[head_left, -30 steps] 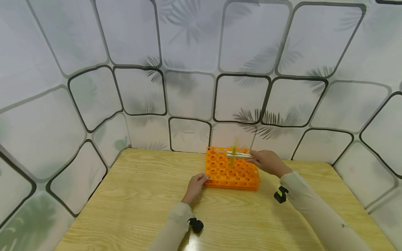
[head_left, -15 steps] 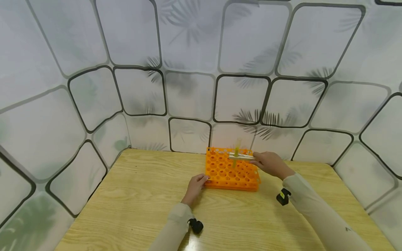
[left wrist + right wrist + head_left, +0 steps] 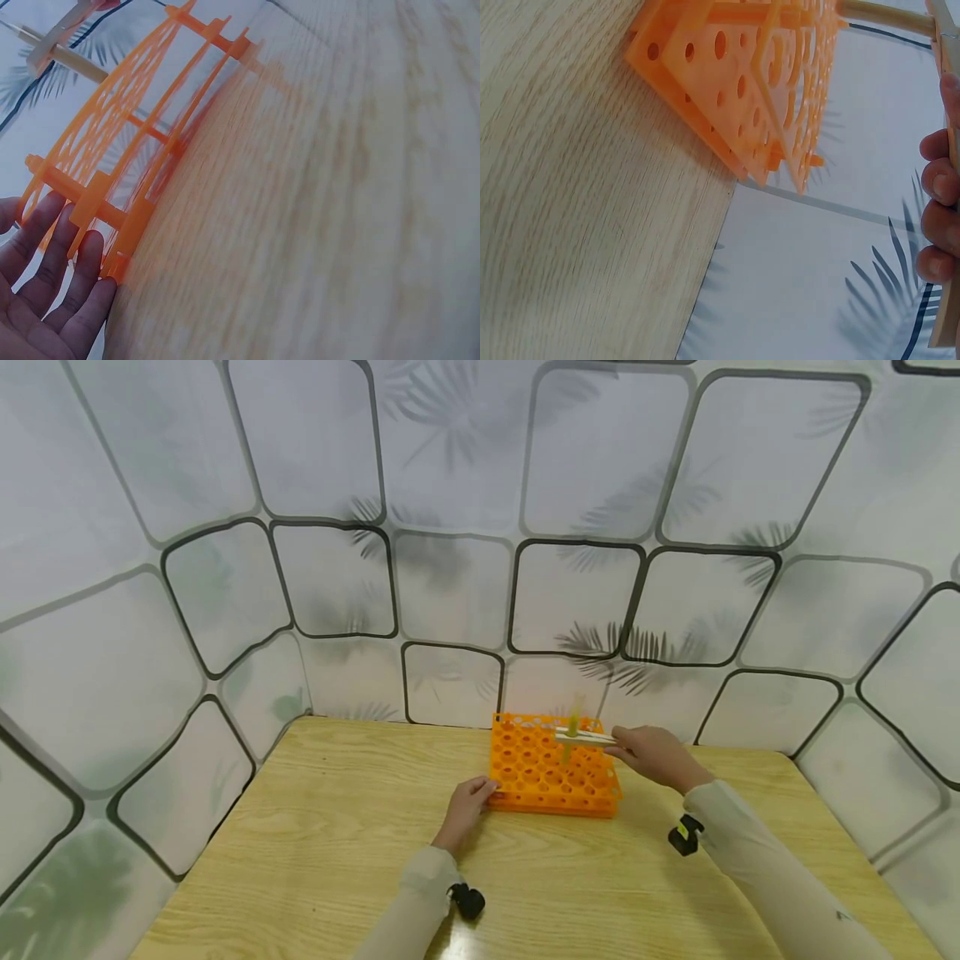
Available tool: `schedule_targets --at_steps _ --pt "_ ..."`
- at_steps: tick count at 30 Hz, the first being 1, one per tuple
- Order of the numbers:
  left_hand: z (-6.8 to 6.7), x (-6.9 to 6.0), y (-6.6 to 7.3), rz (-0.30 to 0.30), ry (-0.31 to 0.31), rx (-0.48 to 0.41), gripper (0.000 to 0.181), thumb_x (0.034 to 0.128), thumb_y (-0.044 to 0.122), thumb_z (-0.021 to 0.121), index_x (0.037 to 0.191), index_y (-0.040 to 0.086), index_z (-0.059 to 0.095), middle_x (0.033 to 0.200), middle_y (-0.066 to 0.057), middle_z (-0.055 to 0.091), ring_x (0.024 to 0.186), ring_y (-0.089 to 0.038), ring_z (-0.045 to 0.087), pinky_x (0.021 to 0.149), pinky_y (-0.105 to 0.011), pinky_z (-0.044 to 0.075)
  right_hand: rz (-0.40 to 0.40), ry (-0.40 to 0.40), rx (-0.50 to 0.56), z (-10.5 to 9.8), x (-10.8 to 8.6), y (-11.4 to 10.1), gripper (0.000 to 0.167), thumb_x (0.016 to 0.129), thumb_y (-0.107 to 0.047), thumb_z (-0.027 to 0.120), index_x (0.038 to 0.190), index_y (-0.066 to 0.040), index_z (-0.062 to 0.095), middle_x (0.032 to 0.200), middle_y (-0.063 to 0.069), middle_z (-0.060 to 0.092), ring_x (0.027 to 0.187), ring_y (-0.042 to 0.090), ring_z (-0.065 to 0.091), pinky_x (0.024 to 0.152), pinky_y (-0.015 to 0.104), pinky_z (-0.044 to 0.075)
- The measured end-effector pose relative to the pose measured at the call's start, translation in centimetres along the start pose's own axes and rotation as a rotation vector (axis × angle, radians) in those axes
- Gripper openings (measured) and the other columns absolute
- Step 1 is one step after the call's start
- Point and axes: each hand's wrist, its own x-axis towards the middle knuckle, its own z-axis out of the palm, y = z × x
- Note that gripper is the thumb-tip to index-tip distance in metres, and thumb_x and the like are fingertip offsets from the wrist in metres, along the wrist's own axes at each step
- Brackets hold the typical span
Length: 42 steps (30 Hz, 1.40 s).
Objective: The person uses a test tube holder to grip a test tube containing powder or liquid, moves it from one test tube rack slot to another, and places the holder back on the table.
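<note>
An orange test tube rack (image 3: 551, 799) stands on the table, its top plate full of round holes. My left hand (image 3: 467, 806) holds its front left corner; in the left wrist view the fingers (image 3: 49, 262) lie against the rack's end and the thumb is mostly cut off. My right hand (image 3: 654, 756) grips a wooden test tube clamp (image 3: 585, 737). The clamp's far end holds a test tube (image 3: 574, 718) with yellowish contents, slightly tilted over the rack's right part. In the right wrist view the tube's lower end meets the rack's top edge; whether it enters a hole, I cannot tell.
The wood-grain table (image 3: 337, 827) extends around the rack on both sides and in front. Behind it hangs a pale curtain (image 3: 450, 585) with dark rounded outlines and leaf prints, close to the table's back edge. Black cameras (image 3: 468, 902) sit on both wrists.
My right hand has moved a little to the right and slightly nearer, carrying the clamp and test tube across the rack. My left hand and the rack have stayed in place.
</note>
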Motion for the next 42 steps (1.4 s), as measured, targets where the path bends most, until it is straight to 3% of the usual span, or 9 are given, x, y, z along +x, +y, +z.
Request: schedule_targets --at_steps 5,9,18,24,29,32,36,38,42 --pt "0.0 1.1 -1.9 0.006 0.009 0.000 0.031 0.0988 0.016 0.047 0.097 -0.012 0.059 0.090 -0.023 0.057 0.078 -0.015 0.047 0.070 -0.029 0.044 0.020 -0.019 -0.011 -0.1 -0.4 0.2 0.029 0.090 -0.023 0.062 0.074 -0.015 0.039 0.055 -0.010 0.030 0.048 0.003 0.024 0.050 0.021 0.027" --pt "0.1 1.2 -2.3 0.004 0.019 0.007 0.032 0.0986 0.020 0.048 0.094 -0.010 0.059 0.081 -0.011 0.052 0.075 -0.013 0.044 0.067 -0.025 0.040 0.019 -0.017 -0.016 -0.1 -0.6 0.4 0.028 0.090 -0.022 0.061 0.075 -0.015 0.039 0.055 -0.009 0.030 0.048 0.003 0.025 0.050 0.021 0.027" --pt "-0.1 1.5 -2.6 -0.005 0.007 0.005 0.032 0.0992 0.018 0.046 0.100 -0.011 0.061 0.096 -0.026 0.058 0.084 -0.018 0.051 0.073 -0.033 0.046 0.024 -0.020 -0.038 -0.3 -1.2 0.6 0.027 0.090 -0.022 0.061 0.075 -0.015 0.040 0.055 -0.009 0.032 0.048 0.003 0.026 0.050 0.021 0.028" --pt "-0.1 1.4 -2.4 -0.008 0.023 0.007 0.033 0.0982 0.020 0.049 0.102 -0.009 0.062 0.096 -0.018 0.063 0.085 -0.012 0.056 0.073 -0.028 0.048 0.026 -0.016 -0.022 -0.6 -1.5 0.3 0.025 0.090 -0.022 0.062 0.076 -0.016 0.042 0.056 -0.010 0.035 0.048 0.003 0.027 0.050 0.021 0.028" --pt "-0.1 1.2 -2.2 -0.003 0.026 0.002 0.033 0.0982 0.019 0.049 0.104 -0.010 0.062 0.102 -0.020 0.064 0.088 -0.010 0.059 0.076 -0.029 0.050 0.018 -0.004 -0.036 -0.5 -1.9 0.5 0.026 0.089 -0.022 0.063 0.076 -0.016 0.042 0.056 -0.010 0.031 0.049 0.003 0.025 0.050 0.021 0.026" --pt "-0.1 0.7 -1.3 -0.005 0.022 0.003 0.032 0.0984 0.017 0.048 0.105 -0.011 0.062 0.103 -0.023 0.063 0.091 -0.018 0.061 0.079 -0.033 0.050 0.017 -0.005 -0.050 -0.4 -2.2 0.7 0.027 0.089 -0.023 0.063 0.076 -0.016 0.041 0.056 -0.010 0.029 0.049 0.002 0.024 0.050 0.020 0.025" --pt "0.0 0.8 -1.4 0.005 0.023 0.014 0.032 0.0984 0.017 0.048 0.103 -0.012 0.062 0.103 -0.024 0.062 0.087 -0.016 0.060 0.076 -0.031 0.050 0.016 -0.002 -0.047 -0.6 -2.6 0.6 0.027 0.089 -0.023 0.063 0.076 -0.016 0.040 0.057 -0.010 0.031 0.049 0.002 0.024 0.050 0.020 0.026" --pt "0.0 1.4 -2.1 0.005 0.029 0.011 0.032 0.0981 0.019 0.049 0.102 -0.010 0.062 0.101 -0.022 0.064 0.082 -0.007 0.057 0.073 -0.025 0.048 0.014 0.008 -0.042 -0.8 -2.7 0.4 0.027 0.088 -0.021 0.064 0.076 -0.016 0.040 0.056 -0.010 0.031 0.049 0.002 0.024 0.050 0.020 0.026" --pt "0.0 1.1 -1.9 0.003 0.018 0.003 0.033 0.0983 0.018 0.048 0.103 -0.012 0.062 0.104 -0.025 0.062 0.086 -0.013 0.059 0.076 -0.030 0.050 -0.003 0.043 -0.034 -0.9 -3.1 0.4 0.029 0.086 -0.018 0.066 0.075 -0.016 0.040 0.056 -0.011 0.031 0.048 0.000 0.024 0.049 0.019 0.025"
